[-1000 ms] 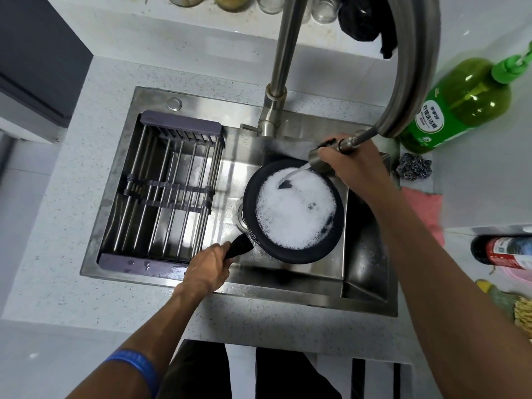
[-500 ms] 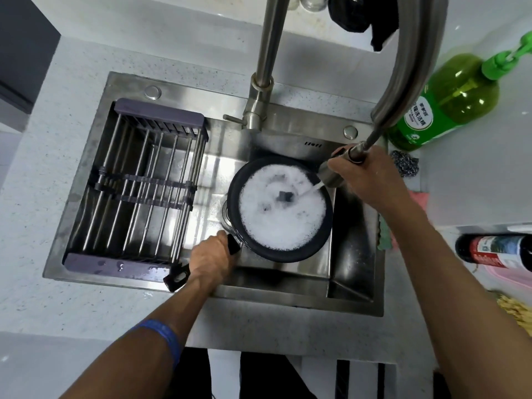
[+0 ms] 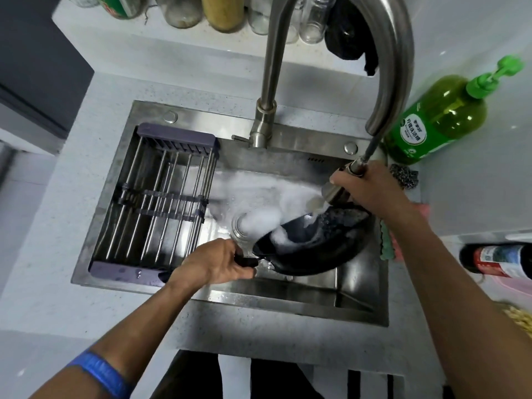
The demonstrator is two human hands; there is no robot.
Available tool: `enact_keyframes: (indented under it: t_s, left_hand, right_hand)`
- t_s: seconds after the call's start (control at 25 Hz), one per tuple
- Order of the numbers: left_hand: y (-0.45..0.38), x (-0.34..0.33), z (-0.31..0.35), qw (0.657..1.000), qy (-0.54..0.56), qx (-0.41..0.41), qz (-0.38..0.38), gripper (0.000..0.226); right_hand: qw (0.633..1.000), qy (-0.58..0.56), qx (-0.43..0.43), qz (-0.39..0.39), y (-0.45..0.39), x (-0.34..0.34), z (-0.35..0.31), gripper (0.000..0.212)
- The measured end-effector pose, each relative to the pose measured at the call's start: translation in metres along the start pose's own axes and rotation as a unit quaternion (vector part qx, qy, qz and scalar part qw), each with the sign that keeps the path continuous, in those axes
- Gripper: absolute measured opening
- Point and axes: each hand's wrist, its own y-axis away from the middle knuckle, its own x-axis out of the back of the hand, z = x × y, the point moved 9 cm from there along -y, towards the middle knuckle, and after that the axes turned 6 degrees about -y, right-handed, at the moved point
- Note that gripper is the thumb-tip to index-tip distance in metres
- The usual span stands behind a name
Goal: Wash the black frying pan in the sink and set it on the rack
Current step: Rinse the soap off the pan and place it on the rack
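Observation:
The black frying pan [image 3: 311, 246] is tilted steeply in the steel sink [image 3: 288, 300], its open side facing away from me. White foam [image 3: 259, 197] pours out of it over the sink floor and the drain. My left hand [image 3: 216, 263] grips the pan's black handle at the pan's left. My right hand [image 3: 371, 188] holds the pull-out spray head [image 3: 336, 194] just above the pan's far rim, and water runs from it into the pan. The metal rack [image 3: 161, 203] sits across the left half of the sink, with nothing on it.
The tall faucet neck [image 3: 267, 82] arches over the sink. A green soap bottle [image 3: 437, 119] stands at the right, with a steel scourer [image 3: 403, 177] below it and cloths at the sink's right edge. Jars line the back ledge. A dark bottle [image 3: 498, 260] lies at the far right.
The pan went from lying flat and full of foam to tilted on edge, and the foam has spilled into the sink. My left hand slid closer to the pan body.

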Motion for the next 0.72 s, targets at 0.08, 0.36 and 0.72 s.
enact_keyframes:
  t_s: [0.08, 0.36, 0.72]
  left_hand:
    - [0.008, -0.002, -0.006, 0.967, -0.255, -0.007, 0.029, 0.038]
    - [-0.007, 0.001, -0.021, 0.908, -0.368, 0.008, 0.2, 0.042]
    - [-0.039, -0.016, -0.062, 0.925, -0.323, 0.033, 0.198, 0.047]
  right_hand:
    - [1.0, -0.007, -0.005, -0.003, 0.003, -0.001, 0.0, 0.035]
    - [0.997, -0.061, 0.018, 0.035, 0.017, -0.018, -0.005, 0.04]
    - [0.987, -0.115, 0.052, 0.098, 0.018, -0.023, -0.006, 0.014]
